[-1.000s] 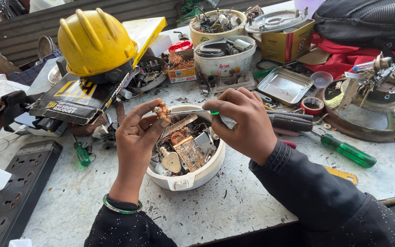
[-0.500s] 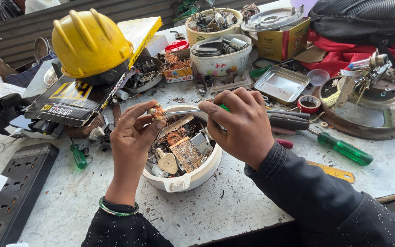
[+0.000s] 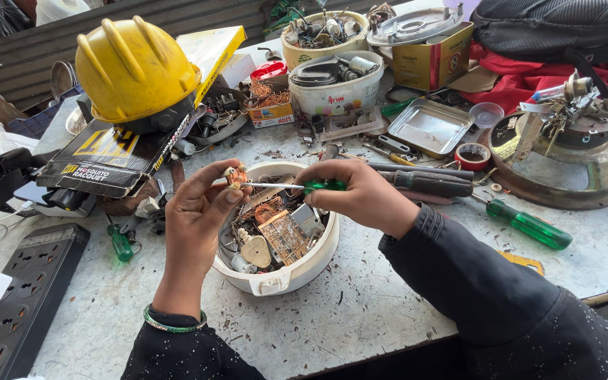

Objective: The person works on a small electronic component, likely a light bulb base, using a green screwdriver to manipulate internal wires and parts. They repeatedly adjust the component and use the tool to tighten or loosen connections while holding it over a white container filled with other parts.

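Two hands work at the frame centre, above the white bowl (image 3: 297, 271). Your left hand (image 3: 198, 211) pinches a small component (image 3: 233, 174), probably light and fragile; hold its body. Your right hand (image 3: 360, 197) grips a green-handled screwdriver (image 3: 286, 186), its tip touching the component.

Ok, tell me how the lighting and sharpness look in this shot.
Head view: soft, even daylight with faint shadows; the left hand, right hand and white bowl of parts are sharp; mild glare on the yellow helmet and metal tray; the far edges look slightly softer, with slight wide-angle stretch.
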